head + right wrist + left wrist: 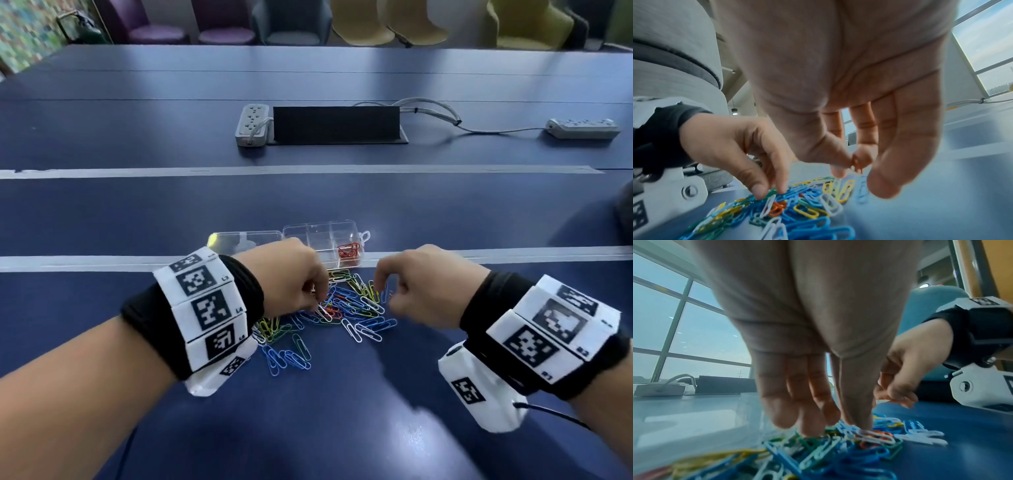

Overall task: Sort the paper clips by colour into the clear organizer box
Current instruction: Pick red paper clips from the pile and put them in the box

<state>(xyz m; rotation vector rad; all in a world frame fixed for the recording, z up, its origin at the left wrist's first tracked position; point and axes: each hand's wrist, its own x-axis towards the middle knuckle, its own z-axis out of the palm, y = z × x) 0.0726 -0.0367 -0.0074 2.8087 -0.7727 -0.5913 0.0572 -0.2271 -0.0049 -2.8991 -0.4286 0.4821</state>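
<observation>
Two bare hands work over a loose heap of plastic-coated paper clips (329,315) in blue, white, yellow, green and orange-red, spread on a dark blue table (342,205).

The left hand (291,277) reaches down into the near-left part of the heap. In the left wrist view its fingertips (809,426) rest on the clips, and the thumb presses beside a white clip (875,436) that lies over an orange-red one. Whether any clip is actually pinched cannot be told.

The right hand (428,284) hovers just above the right edge of the heap, with its fingers curled downward. In the right wrist view the thumb and a fingertip pinch a small orange-red paper clip (857,164), clear of the pile.

The clear plastic organizer box (325,243) stands open just beyond the heap, straddling a pale tape line (102,262). Its lid (246,240) lies flat to the left. Its near right compartment holds a cluster of red clips (349,251); the other visible compartments show no clips.

Farther back lie two grey power strips (251,125) and a black cable-box flap (335,123). Upholstered chairs (222,24) line the far edge.
</observation>
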